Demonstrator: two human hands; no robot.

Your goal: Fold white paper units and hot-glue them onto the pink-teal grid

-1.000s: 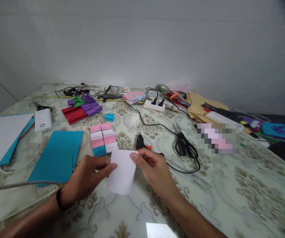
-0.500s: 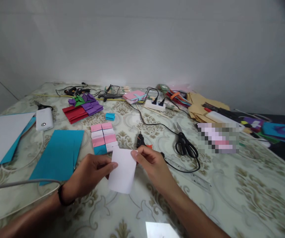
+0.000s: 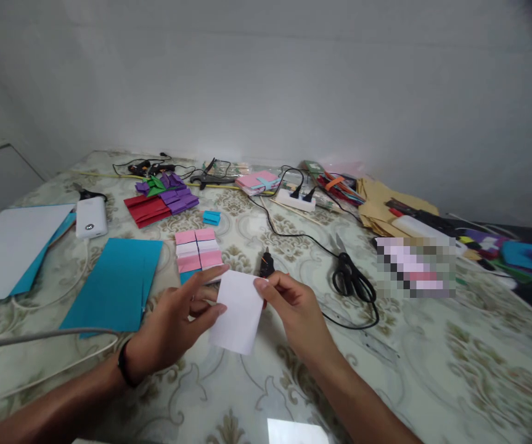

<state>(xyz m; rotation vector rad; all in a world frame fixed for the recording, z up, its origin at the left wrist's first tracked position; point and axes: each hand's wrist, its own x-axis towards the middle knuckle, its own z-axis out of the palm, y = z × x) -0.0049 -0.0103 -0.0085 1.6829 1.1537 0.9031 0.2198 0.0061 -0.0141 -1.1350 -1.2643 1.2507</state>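
Observation:
A small white sheet of paper [image 3: 238, 314] is held up over the table between both hands. My left hand [image 3: 177, 320] has its thumb on the sheet's left edge, with the index finger raised along the top left corner. Thumb and fingers of my right hand [image 3: 291, 308] pinch the top right corner. Just beyond the paper lie folded pink, white and blue paper strips [image 3: 198, 250] in two columns. Behind my right hand the tip of a black glue gun [image 3: 266, 262] shows; the hand hides the rest of it.
Blue paper sheets [image 3: 113, 283] and a white power bank [image 3: 91, 217] lie left. Black-handled scissors [image 3: 351, 274] and a clear ruler [image 3: 379, 346] are on the right. Farther back are red folded paper [image 3: 148, 211], a white power strip [image 3: 296, 200] with cables, and brown paper pieces [image 3: 381, 200].
My left index finger has lifted and stretched toward the paper's top left corner. The right hand keeps its pinch. The whole view has shifted slightly.

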